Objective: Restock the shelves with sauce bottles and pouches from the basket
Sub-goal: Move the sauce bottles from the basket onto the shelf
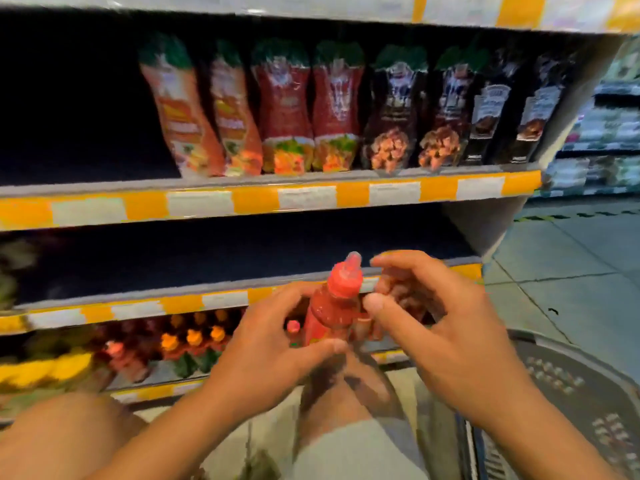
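The left hand (273,344) grips a red sauce bottle (329,306) around its body, thumb across the front, holding it upright in front of the lower shelf edge (187,303). The right hand (433,327) hovers just beside the bottle's neck, fingers loosely curled and holding nothing that I can see. Below, more bottles (194,337) with orange caps stand on the bottom shelf. Above, a row of sauce pouches (311,109) lines the upper shelf (263,199). A dark basket (568,386) sits at the right, near the floor.
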`<state>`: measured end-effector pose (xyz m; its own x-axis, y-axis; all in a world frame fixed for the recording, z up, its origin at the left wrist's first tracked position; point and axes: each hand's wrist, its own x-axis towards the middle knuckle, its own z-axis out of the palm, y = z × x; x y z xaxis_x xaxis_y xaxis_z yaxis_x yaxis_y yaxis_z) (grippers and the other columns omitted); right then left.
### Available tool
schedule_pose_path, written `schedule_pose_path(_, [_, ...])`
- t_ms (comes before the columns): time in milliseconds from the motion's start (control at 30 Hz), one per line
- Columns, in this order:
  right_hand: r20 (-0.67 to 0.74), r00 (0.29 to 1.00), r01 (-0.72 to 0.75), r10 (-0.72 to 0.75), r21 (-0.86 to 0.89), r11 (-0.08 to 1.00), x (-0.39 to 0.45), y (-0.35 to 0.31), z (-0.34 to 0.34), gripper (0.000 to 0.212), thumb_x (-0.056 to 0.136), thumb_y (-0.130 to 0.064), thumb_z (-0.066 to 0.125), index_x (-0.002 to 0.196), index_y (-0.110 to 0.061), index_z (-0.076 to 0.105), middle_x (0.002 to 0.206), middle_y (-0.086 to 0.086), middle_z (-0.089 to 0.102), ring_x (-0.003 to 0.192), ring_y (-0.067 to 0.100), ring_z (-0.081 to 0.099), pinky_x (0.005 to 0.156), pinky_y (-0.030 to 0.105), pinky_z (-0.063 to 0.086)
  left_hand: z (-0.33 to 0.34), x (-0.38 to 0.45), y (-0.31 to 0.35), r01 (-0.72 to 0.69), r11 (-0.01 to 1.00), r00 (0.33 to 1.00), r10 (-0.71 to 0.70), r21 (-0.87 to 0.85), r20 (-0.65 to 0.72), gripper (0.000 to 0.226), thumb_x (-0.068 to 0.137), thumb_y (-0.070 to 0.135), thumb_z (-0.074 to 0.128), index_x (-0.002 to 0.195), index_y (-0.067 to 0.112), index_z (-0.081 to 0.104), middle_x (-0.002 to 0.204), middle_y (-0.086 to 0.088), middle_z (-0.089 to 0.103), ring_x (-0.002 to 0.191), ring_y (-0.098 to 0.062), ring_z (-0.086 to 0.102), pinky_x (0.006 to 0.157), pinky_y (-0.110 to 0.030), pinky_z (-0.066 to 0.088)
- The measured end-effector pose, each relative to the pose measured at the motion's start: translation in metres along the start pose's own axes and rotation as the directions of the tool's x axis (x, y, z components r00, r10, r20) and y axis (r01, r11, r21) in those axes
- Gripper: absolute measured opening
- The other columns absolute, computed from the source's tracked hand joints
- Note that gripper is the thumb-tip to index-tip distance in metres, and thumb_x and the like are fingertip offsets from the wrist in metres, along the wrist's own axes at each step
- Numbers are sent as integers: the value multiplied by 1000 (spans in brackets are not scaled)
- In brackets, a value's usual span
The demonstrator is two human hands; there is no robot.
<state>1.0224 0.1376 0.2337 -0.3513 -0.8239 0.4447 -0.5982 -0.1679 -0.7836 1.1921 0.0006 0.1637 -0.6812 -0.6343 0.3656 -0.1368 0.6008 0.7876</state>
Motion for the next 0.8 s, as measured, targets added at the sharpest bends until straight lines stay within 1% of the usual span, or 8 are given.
schedule_pose_path(67, [60, 998, 30, -30, -7, 1000, 16, -1, 38, 32, 88, -48, 67, 118, -36, 67, 102, -9, 69, 96, 16, 69, 82, 34, 56, -46, -18, -24, 78, 996, 994, -75, 30, -81, 55, 70, 49, 85, 121, 47, 64, 115, 25, 71, 107, 0, 69, 90, -32, 56])
schedule_pose_path(167, [227, 972, 88, -62, -106, 990, 36, 5, 99, 33, 90, -51, 64, 121, -37, 64, 116, -20, 64, 115, 2, 60, 90, 16, 47, -112, -51, -56, 185, 981, 969, -172, 60, -178, 55, 69, 48, 86, 119, 44, 64, 110, 18, 74, 102, -5, 72, 86, -34, 58])
schedule_pose_path(233, [380, 922, 154, -70, -196, 968, 47, 13, 141, 46, 91, -57, 60, 132, -38, 57, 132, -25, 56, 127, -4, 50, 101, 19, 44, -152, -73, -73, 235, 967, 943, -201, 102, -264, 56, 67, 49, 87, 117, 43, 64, 106, 18, 75, 98, -4, 72, 82, -27, 57])
schedule_pose_path(367, [616, 786, 288, -39, -311, 906, 66, 36, 218, 76, 93, -64, 59, 158, -41, 27, 164, -22, 27, 151, 1, 23, 123, 31, 29, -210, -117, -110, 339, 938, 856, -273, 77, -440, 58, 66, 34, 94, 117, 41, 66, 106, 14, 75, 96, -8, 73, 84, -36, 58])
schedule_pose_path(433, [682, 731, 334, -20, -332, 882, 78, 46, 254, 84, 92, -64, 62, 160, -40, 19, 167, -18, 21, 154, 5, 21, 124, 33, 28, -224, -138, -132, 376, 926, 808, -311, 32, -500, 57, 67, 29, 95, 117, 35, 67, 107, 12, 75, 98, -6, 72, 87, -35, 58])
schedule_pose_path(500, [720, 694, 370, -7, -348, 861, 91, 54, 287, 86, 90, -63, 65, 158, -39, 19, 167, -14, 24, 152, 10, 24, 122, 34, 30, -228, -157, -153, 401, 916, 758, -348, -27, -552, 56, 66, 37, 92, 116, 31, 67, 106, 13, 75, 97, -4, 71, 83, -32, 57])
schedule_pose_path(633, [770, 637, 453, 25, -400, 797, 116, 72, 344, 94, 88, -58, 70, 161, -30, 20, 170, -6, 20, 155, 18, 21, 124, 37, 29, -218, -183, -200, 459, 878, 641, -435, -139, -633, 54, 62, 49, 86, 111, 40, 65, 103, 19, 73, 94, 0, 69, 81, -30, 53])
schedule_pose_path(800, [783, 619, 558, 63, -495, 666, 145, 97, 389, 96, 84, -63, 69, 159, -30, 19, 167, -3, 28, 146, 25, 38, 112, 45, 43, -185, -206, -275, 507, 803, 556, -582, -312, -594, 57, 62, 44, 88, 113, 40, 65, 103, 15, 74, 95, -7, 71, 90, -37, 59])
